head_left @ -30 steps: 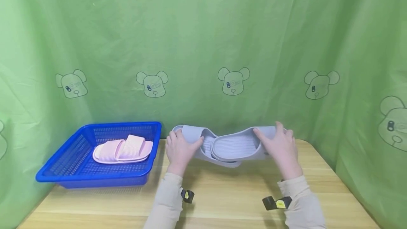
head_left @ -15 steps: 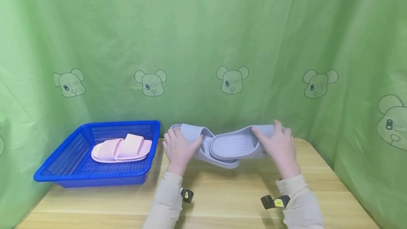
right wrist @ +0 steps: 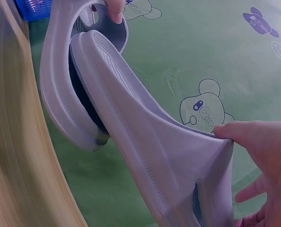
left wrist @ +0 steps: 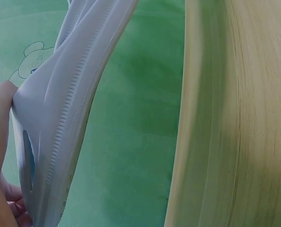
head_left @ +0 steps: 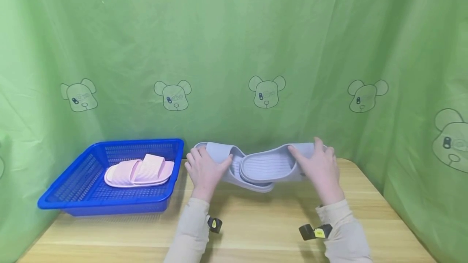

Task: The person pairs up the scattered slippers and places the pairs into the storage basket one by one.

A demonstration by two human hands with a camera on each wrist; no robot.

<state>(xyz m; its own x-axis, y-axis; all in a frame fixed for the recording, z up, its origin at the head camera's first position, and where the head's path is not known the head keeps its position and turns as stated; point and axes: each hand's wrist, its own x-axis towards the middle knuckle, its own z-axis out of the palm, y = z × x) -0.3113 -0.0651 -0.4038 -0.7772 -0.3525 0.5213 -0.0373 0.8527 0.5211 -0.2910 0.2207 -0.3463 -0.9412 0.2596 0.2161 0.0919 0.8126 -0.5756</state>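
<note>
Two grey slide slippers are held up over the table, their heel ends overlapping in the middle. My left hand (head_left: 204, 172) grips the left slipper (head_left: 221, 152) by its strap, thumb on the strap's edge. The right slipper (head_left: 268, 165) lies with its heel over the left one's sole, and my right hand (head_left: 321, 169) pinches its strap at the toe end. Up close in the left wrist view, the side of the left slipper (left wrist: 69, 104) shows a slot near its strap. From the right wrist, the right slipper (right wrist: 145, 137) slants across, heel over the other.
At the left of the wooden table (head_left: 256, 230) stands a blue mesh basket (head_left: 106, 205). Inside it lies a pair of pink slippers (head_left: 148, 171), one overlapping the other. A green curtain (head_left: 219, 44) with bear prints hangs behind and at both sides.
Both hands and the grey slippers hold nearly the same pose; the whole head view has shifted slightly left and up. The grips are unchanged.
</note>
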